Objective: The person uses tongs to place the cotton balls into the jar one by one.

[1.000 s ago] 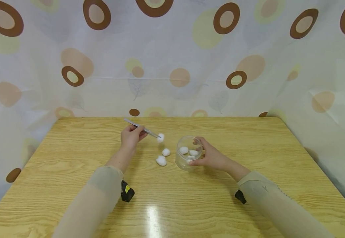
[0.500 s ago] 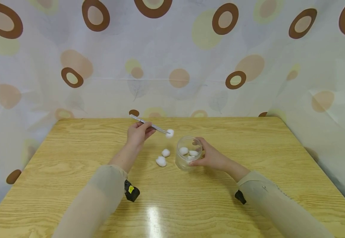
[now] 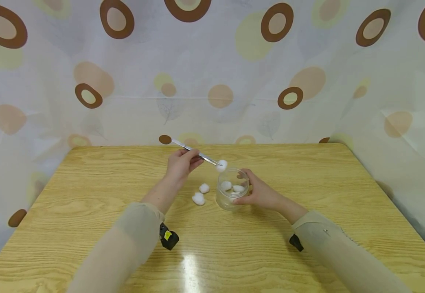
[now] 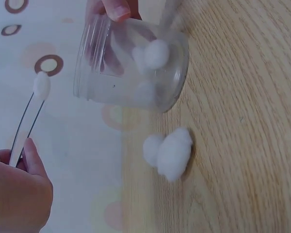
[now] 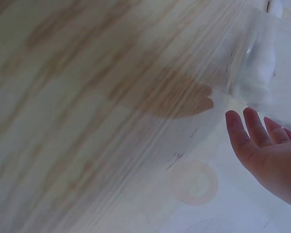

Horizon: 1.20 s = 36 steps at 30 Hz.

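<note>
My left hand (image 3: 181,166) pinches metal tweezers (image 3: 209,159), and a white cotton ball (image 3: 222,165) is caught between their tips. That cotton ball is by the far left rim of a clear jar (image 3: 228,204), above its mouth level in the left wrist view. Fingers and thumb of my right hand (image 3: 259,193) hold the jar from its right side. Inside the jar lie several cotton balls (image 3: 226,186). Just left of it, two loose pieces sit on the table, a rounder cotton ball (image 3: 204,188) and a larger cotton ball (image 3: 198,198).
A wood-grain table (image 3: 234,252) carries everything. Behind it and at the sides hangs a pale curtain (image 3: 198,73) with brown and yellow oval prints. A black wrist camera (image 3: 169,237) hangs under the left sleeve, another black device (image 3: 296,242) under the right.
My left hand has moved right, carrying the tweezers and cotton ball from over the table's left part to the jar's rim. The right hand and jar have stayed in place.
</note>
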Available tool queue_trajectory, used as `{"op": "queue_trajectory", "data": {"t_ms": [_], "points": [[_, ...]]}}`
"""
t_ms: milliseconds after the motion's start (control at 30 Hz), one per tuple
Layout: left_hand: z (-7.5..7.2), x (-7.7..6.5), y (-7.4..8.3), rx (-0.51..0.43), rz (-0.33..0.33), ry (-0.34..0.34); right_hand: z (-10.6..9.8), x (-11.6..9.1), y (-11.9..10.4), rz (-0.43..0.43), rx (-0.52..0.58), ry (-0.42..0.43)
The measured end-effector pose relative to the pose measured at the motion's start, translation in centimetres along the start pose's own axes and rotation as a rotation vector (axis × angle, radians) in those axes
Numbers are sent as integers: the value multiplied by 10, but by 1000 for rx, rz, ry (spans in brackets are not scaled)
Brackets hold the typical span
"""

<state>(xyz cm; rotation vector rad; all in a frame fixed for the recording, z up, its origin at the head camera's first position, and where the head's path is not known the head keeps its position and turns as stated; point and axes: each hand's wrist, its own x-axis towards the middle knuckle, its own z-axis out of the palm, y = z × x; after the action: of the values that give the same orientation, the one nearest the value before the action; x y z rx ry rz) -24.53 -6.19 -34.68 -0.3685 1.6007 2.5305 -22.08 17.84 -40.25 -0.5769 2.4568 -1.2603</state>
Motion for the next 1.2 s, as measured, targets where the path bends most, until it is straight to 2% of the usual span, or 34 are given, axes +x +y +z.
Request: {"op": "queue_trajectory", "data": {"t_ms": [333, 600, 1200], "points": [[14, -2, -6, 26, 13, -31, 0, -1, 0, 1, 1, 5], [22, -1, -13, 29, 11, -14, 0, -1, 0, 8, 17, 3], [24, -2, -18, 47, 7, -12, 1, -2, -3, -1, 41, 5]]}}
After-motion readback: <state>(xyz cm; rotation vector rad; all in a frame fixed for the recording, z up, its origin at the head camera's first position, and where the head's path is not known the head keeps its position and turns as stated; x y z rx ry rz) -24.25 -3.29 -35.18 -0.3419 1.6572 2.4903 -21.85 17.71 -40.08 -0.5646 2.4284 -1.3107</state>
